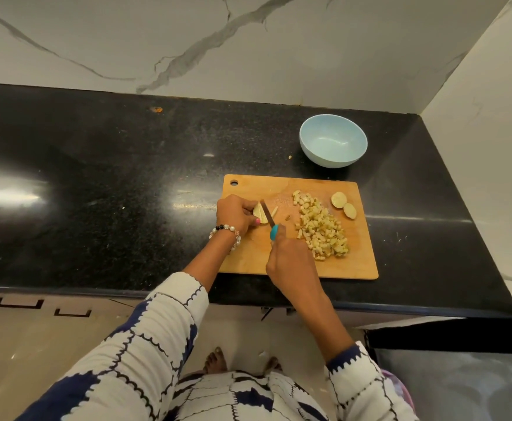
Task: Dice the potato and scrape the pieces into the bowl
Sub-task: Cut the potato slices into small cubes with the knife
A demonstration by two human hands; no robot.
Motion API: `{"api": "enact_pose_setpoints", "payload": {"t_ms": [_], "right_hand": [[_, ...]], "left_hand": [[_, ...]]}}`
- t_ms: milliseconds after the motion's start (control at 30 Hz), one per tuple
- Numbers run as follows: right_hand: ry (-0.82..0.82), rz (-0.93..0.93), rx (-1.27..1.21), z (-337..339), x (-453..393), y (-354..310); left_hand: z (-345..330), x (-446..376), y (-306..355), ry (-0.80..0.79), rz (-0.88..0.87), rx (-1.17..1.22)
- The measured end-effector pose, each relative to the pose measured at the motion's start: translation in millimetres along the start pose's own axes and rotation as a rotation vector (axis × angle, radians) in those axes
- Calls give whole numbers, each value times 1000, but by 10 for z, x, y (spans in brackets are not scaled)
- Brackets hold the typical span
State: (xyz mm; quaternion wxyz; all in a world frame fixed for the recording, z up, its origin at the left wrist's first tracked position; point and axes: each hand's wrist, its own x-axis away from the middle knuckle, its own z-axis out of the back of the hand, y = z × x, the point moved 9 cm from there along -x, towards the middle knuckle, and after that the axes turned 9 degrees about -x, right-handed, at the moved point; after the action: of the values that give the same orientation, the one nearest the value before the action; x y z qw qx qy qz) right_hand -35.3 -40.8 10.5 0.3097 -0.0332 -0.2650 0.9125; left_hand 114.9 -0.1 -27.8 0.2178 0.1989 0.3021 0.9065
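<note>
potato piece (258, 211) pinched by left hand (236, 214) | right hand (288, 256) grips knife (271, 224); no readable writing

We see a pale blue bowl (333, 140), tan wooden cutting board (297, 256), speckled black counter (112, 165), teal-handled knife (271, 224).
</note>
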Motion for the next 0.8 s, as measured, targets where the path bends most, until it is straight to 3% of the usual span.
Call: {"api": "enact_pose_setpoints", "payload": {"t_ms": [433, 633, 800], "right_hand": [[-71, -7, 55, -247, -19, -84], [-202, -56, 36, -203, 321, 22], [-24, -4, -205, 247, 261, 176]], "left_hand": [[29, 25, -27, 75, 45, 10], [30, 35, -27, 75, 54, 8], [3, 28, -28, 55, 126, -23]]}}
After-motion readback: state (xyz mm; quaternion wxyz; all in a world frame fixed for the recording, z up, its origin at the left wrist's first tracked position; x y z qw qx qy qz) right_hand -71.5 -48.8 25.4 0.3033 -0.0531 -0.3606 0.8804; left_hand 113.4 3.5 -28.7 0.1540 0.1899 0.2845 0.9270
